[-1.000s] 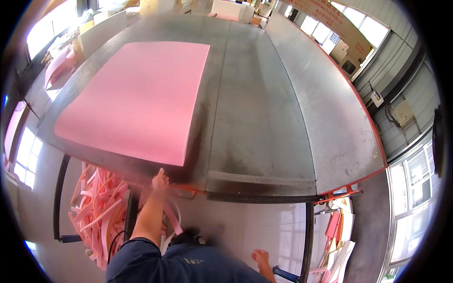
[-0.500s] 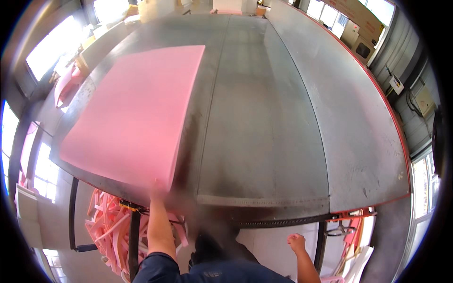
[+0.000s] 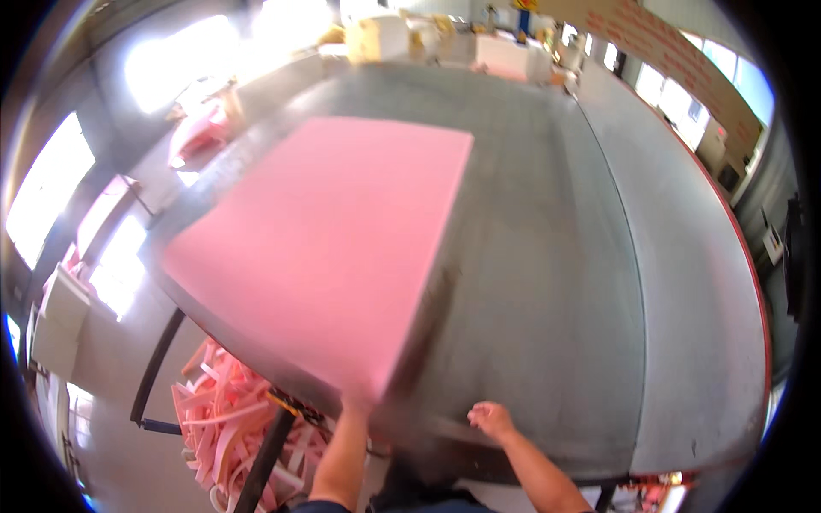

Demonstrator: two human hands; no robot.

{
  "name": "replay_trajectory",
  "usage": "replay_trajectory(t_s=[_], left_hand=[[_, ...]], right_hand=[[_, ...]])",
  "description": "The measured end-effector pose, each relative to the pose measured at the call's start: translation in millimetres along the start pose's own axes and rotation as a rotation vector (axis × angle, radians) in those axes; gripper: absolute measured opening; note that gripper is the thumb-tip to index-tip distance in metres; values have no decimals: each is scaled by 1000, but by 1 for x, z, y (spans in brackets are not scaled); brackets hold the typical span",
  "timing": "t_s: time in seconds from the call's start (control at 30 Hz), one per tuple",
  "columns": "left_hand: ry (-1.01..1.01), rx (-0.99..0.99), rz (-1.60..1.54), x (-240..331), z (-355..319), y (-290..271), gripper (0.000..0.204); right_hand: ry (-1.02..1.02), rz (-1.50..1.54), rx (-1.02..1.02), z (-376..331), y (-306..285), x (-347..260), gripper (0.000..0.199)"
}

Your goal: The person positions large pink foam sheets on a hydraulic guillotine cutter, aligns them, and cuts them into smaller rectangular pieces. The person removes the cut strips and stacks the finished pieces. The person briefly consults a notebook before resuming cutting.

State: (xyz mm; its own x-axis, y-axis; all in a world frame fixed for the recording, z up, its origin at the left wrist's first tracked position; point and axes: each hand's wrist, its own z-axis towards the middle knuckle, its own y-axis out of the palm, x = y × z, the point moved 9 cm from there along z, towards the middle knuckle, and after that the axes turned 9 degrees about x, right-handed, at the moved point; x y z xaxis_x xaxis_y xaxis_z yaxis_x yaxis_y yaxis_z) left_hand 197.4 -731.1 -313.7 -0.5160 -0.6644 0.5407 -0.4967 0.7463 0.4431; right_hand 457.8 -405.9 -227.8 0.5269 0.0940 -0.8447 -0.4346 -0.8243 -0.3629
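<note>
Under pink foam sheet (image 3: 333, 256) corner, left hand (image 3: 357, 403) seemingly hidden, right hand (image 3: 490, 420) blurred

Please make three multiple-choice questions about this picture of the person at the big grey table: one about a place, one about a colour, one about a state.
1. Where does the pile of cut strips lie?
A. on the grey table
B. below the table's near-left edge
C. on the pink foam sheet

2. What colour is the large foam sheet?
A. pink
B. blue
C. white

3. How is the right hand?
A. gripping the sheet
B. holding a knife
C. empty, resting on the grey table beside the sheet

Answers:
1 B: the strips show under the table edge, beside the dark frame legs.
2 A: the whole slab is plainly pink.
3 C: the right hand lies on bare metal with nothing in it, apart from the sheet; the left hand is at the sheet's near corner.
</note>
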Motion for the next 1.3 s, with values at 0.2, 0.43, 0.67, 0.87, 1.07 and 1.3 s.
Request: replay_trajectory(t_s=[0.2,0.43,0.67,0.87,1.07,1.3], left_hand=[[-7,-69,103,-45,-80,-60,31],[-147,209,60,-55,-166,-31,34],[85,-114,-61,134,-83,-46,38],[346,96,-49,332,47,-80,65],[123,55,189,291,22,-66,65],[166,186,125,233,39,-109,48]], right_hand=[[362,181,-135,23,127,-55,88],[582,736,106,51,190,-40,51],[261,419,236,22,99,-129,47],[202,314,196,57,-54,-140,51],[262,190,239,62,-151,-127,52],[187,123,326,84,-214,-94,53]])
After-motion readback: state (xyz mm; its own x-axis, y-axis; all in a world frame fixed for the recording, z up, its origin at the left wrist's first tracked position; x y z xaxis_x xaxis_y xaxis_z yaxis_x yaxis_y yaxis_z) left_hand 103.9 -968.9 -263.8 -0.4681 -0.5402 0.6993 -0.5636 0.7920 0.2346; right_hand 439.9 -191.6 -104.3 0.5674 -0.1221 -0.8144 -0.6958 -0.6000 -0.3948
